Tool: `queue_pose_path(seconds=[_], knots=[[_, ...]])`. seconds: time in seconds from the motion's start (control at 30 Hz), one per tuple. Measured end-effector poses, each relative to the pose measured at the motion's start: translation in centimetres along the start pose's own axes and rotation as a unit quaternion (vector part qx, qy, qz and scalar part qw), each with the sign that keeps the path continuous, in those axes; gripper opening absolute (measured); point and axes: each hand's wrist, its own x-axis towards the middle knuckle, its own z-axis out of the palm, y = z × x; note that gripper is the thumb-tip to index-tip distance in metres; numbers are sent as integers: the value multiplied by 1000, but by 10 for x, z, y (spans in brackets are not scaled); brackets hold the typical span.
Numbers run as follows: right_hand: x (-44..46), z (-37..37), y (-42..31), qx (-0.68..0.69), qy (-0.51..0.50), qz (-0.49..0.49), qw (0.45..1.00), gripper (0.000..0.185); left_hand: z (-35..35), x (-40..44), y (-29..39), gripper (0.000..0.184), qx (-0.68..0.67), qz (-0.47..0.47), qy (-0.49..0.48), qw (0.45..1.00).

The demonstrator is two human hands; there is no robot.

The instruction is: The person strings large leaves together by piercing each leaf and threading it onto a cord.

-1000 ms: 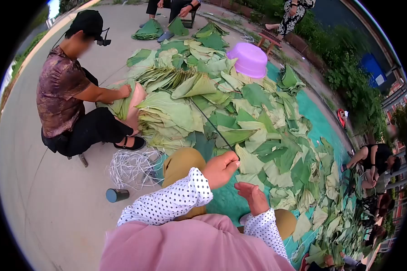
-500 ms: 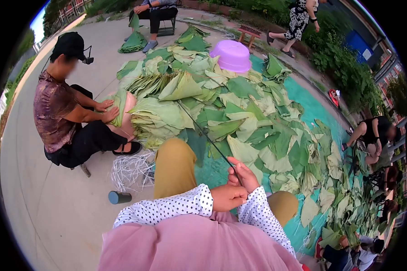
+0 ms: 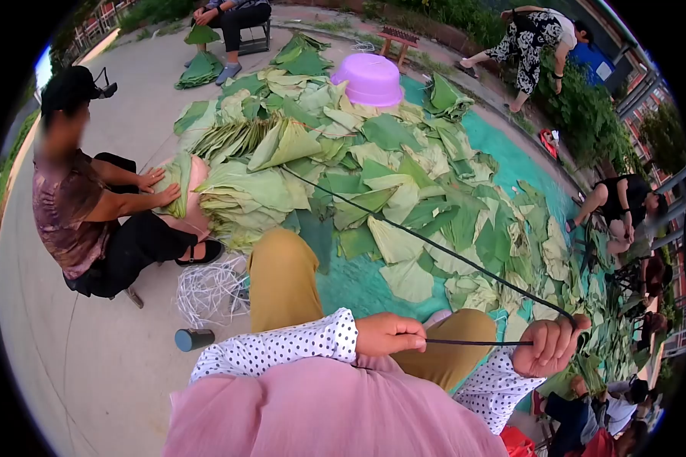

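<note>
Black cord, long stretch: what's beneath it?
Leaves lie below the black cord, with green sheet showing beside them; whatever sits under the overlapping leaves is covered, can't tell.

A straight dark cord (image 3: 472,343) runs from the leaves (image 3: 389,133) to the right hand (image 3: 547,348) and doubles back to the left hand (image 3: 389,333), barring the way over the right knee (image 3: 453,358). Between that and the left knee (image 3: 283,278), a gap opens above green sheeting (image 3: 358,293). Leftward, tangled white strips (image 3: 209,293) and a dark can (image 3: 193,340) interrupt the pavement (image 3: 122,365); room beyond the right hand is hard to judge at the warped edge.
</note>
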Motion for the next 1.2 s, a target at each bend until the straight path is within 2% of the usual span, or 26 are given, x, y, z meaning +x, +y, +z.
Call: queue_pose_path(seconds=[0.1, 0.2, 0.23, 0.27, 0.3, 0.4, 0.43, 0.5, 0.57, 0.6, 0.7, 0.77, 0.83, 0.9, 0.97, 1.03, 1.1, 1.17, 1.2], knots=[[9, 14, -34, -36, -47, -60, 996, 29, 0, 5, -4, 27, -17, -9, -15, 1000], [3, 8, -35, -127, 19, -49, 991, 27, 0, 10, -5, 26, -15, 9, -19, 1000], [1, 2, -36, -154, 37, -61, 986, 28, -5, 11, -5, 26, 0, -35, -18, 999], [0, -2, -39, -147, 41, -80, 985, 27, -6, 11, -6, 25, 15, -80, -23, 996], [-1, -4, -43, -141, 47, -100, 984, 27, -5, 8, -10, 25, -19, -60, 5, 998], [3, 1, -62, -59, 67, -156, 984, 22, -6, -1, -29, 24, -26, -91, -24, 995], [3, 1, -70, -35, 72, -173, 982, 20, -6, -4, -35, 24, 24, -83, -19, 996], [-1, -3, -87, -62, 81, -168, 980, 16, -6, -8, -49, 24, 73, -74, -21, 994], [-6, -8, -90, -96, 111, -180, 973, 19, -6, -10, -58, 22, 3, -143, 87, 986], [-10, -17, -91, -105, 98, -157, 977, 23, -5, -11, -62, 21, -22, -129, 117, 984], [-19, -19, -71, -160, 144, -141, 966, 23, -3, -9, -57, 21, -26, -176, 142, 974], [-24, -20, -56, -229, 147, -80, 959, 23, -1, -6, -58, 21, -24, -199, 123, 972], [-29, -13, -37, -313, 111, -16, 943, 26, 4, -6, -63, 20, -12, -174, 144, 974], [-31, 3, -17, -417, 23, 22, 908, 23, 7, -7, -66, 20, -13, -179, 134, 975], [-18, 33, -11, -496, -126, 98, 853, 19, 5, -7, -66, 19, -66, -218, 149, 962], [-10, 47, 9, -429, -245, 77, 866, 35, 4, -7, -72, 19, -60, -229, 131, 963], [2, 66, 14, -417, -333, 54, 844, 34, 7, -8, -71, 18, -48, -208, 171, 962], [14, 86, 14, -383, -349, 3, 856, 29, 8, -10, -79, 18, -38, -202, 179, 962], [14, 88, 15, -360, -362, -21, 860, 28, 6, -10, -85, 18, -89, -217, 184, 955]])
